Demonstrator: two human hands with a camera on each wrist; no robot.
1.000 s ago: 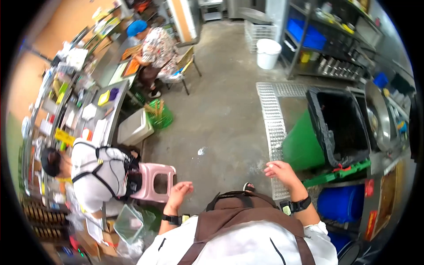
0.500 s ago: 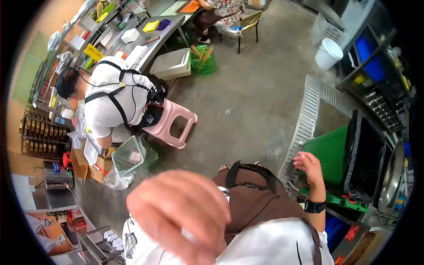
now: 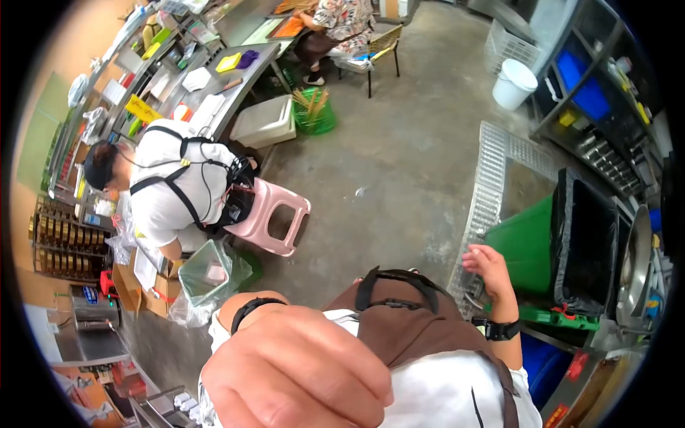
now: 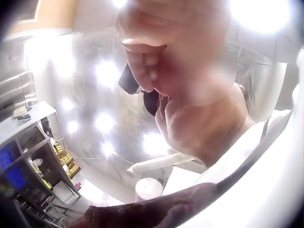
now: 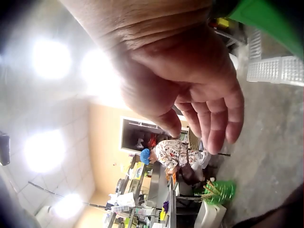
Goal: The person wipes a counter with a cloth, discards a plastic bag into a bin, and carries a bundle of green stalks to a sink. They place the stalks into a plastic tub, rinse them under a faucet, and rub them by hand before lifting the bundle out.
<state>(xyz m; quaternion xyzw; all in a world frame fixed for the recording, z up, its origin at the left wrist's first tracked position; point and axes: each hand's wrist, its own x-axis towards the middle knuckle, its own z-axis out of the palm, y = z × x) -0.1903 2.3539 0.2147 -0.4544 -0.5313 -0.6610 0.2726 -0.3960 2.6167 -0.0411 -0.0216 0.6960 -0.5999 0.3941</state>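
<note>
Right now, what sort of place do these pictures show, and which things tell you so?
Probably a commercial kitchen or food-preparation room: the wide metal pan, the long metal worktable and the lined green bin suggest it.

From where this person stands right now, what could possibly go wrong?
The left hand looms large in the head view, so it might hide something nearby. The right hand appears close to the green bin and could bump it during a turn. The pink stool juts out where someone passing might trip.
</note>
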